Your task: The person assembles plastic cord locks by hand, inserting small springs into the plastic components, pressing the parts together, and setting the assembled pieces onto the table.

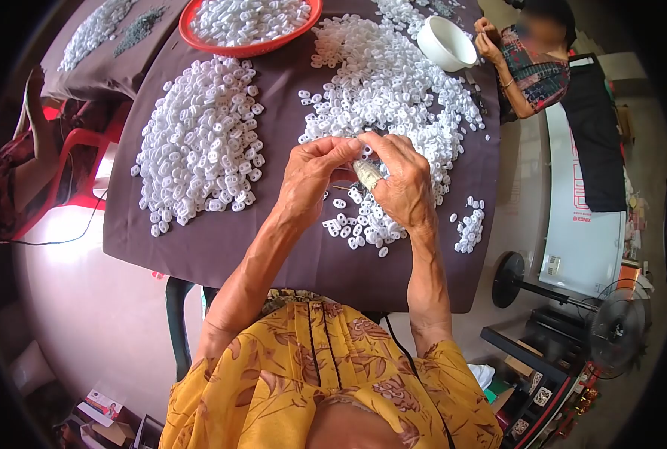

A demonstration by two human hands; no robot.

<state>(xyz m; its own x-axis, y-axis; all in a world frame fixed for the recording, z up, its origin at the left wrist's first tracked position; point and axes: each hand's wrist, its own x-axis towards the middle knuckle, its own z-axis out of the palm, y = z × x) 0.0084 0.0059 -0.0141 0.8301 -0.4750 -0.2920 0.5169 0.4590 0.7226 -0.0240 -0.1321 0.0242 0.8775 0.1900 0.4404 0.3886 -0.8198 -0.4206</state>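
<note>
My left hand (pixel 314 176) and my right hand (pixel 401 183) meet over a table draped in dark purple cloth (pixel 221 247). Both pinch a small white plastic piece (pixel 366 152) between the fingertips. The right index finger is wrapped in a pale bandage (pixel 368 173). Right under the hands lies a big heap of small white plastic pieces (pixel 393 90). A second heap (pixel 202 142) sits to the left of my left hand, and a small cluster (pixel 469 226) lies near the table's right edge.
A red tray (pixel 252 49) full of white pieces stands at the table's far side, with a white bowl (pixel 445 43) to its right. Another person (pixel 531 63) works at the far right corner. A person on a red chair (pixel 19 165) sits left. A fan (pixel 614 329) stands on the floor at the right.
</note>
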